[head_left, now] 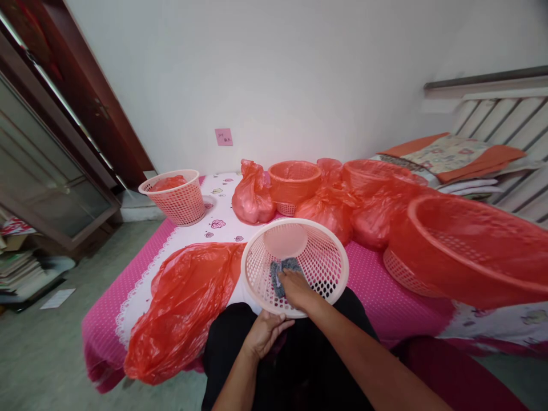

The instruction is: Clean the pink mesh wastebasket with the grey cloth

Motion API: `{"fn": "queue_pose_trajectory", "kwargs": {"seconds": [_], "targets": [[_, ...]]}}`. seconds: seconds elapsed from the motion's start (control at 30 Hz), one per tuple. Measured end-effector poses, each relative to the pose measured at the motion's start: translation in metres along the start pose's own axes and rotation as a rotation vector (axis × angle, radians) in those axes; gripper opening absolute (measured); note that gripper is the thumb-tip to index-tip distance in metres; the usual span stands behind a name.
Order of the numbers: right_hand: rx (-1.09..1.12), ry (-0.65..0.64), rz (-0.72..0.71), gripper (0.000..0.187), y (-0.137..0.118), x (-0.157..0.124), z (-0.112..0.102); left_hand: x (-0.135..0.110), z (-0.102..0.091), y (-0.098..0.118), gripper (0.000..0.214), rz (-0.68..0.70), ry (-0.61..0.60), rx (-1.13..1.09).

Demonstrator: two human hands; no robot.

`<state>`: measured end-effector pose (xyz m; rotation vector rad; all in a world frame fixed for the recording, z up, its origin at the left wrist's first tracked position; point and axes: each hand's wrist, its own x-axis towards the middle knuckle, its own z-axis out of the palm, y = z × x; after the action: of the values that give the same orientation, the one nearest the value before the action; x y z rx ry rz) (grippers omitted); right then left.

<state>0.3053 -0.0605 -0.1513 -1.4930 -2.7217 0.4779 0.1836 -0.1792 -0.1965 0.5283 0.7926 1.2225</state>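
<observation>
Holding one cloth (276, 278), right hand (296, 289); one basket (285, 238), left hand (262, 337).

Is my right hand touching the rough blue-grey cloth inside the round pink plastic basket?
Touching. The head view shows your right hand on the blue-grey cloth, which bunches around the fingers.

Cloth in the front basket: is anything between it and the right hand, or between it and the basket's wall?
Nothing visible. The right hand is on the cloth, which appears to lie against the inside of the basket. The left hand is at the near rim, clear of the cloth.
</observation>
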Motion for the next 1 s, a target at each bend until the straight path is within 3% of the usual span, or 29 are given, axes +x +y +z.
{"fn": "queue_pose_trajectory", "kwargs": {"seconds": [0.37, 0.53, 0.8, 1.0], "targets": [[0.123, 0.054, -0.033, 0.070, -0.006, -0.026, -0.012, 0.001, -0.005, -0.003, 0.078, 0.004, -0.011, -0.026], [0.172, 0.103, -0.019, 0.048, -0.006, -0.031, -0.016, 0.001, -0.007, -0.004, 0.076, 0.002, -0.017, -0.026], [0.462, 0.135, -0.035, 0.019, 0.002, -0.034, -0.019, 0.001, -0.007, -0.003, 0.076, -0.012, 0.006, -0.045], [0.665, 0.160, -0.045, 0.012, 0.005, -0.032, -0.017, -0.001, -0.005, -0.001, 0.074, -0.013, 0.006, -0.046]]}}
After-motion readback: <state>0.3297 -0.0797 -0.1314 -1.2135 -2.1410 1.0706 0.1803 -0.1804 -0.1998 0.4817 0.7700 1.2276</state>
